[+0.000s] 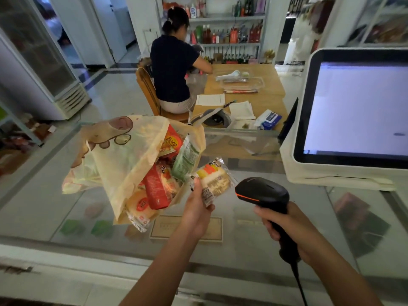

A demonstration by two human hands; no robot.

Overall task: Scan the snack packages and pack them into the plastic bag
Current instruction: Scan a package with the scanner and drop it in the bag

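1 view is supplied, taken by a wide-angle camera worn on the head and aimed forward and down across the glass counter [33,213]. The left hand [194,217] with its snack package [215,180] and the right hand [289,228] with its scanner [262,191] are framed close, low in the middle, while the seated person [172,67] and the shelves [227,18] are kept far off along the top edge, where straight lines are bent by the lens.

Yellowish cartoon-printed plastic bag [123,155]; black scanner [262,193].
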